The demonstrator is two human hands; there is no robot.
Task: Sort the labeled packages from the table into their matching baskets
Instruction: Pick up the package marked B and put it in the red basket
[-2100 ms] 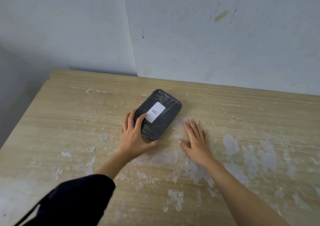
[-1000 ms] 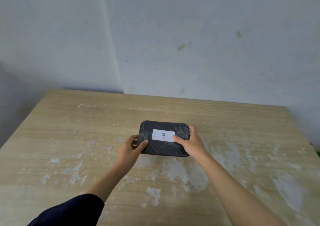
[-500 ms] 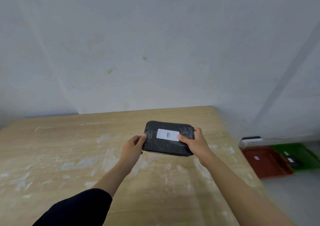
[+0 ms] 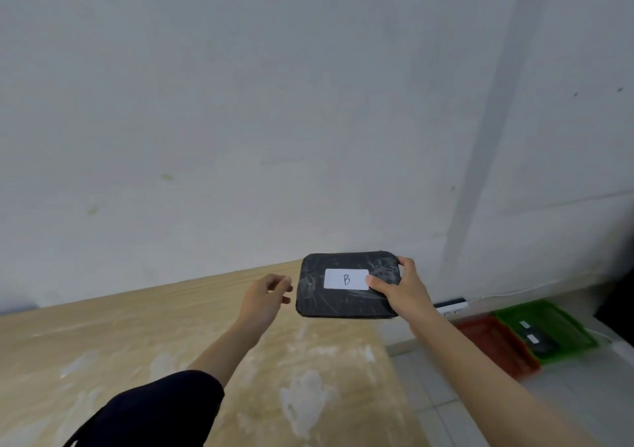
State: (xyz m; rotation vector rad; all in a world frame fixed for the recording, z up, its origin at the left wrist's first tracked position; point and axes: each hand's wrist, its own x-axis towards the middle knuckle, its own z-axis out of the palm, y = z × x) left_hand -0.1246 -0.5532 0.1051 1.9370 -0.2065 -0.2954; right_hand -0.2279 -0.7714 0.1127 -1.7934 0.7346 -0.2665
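A flat black package with a white label marked "B" is held in the air above the table's right far corner. My right hand grips its right edge, thumb on the label. My left hand hovers just left of the package, fingers loosely curled, touching nothing. On the floor to the right sit a red basket and a green basket; the green one holds dark packages with white labels.
The worn wooden table fills the lower left, its right edge running down past the package. A white power strip lies against the grey wall behind the baskets. Tiled floor lies right of the table.
The package was lifted off the table with both hands and carried right. My left hand has now let go; only the right holds it. The view has swung right toward the baskets.
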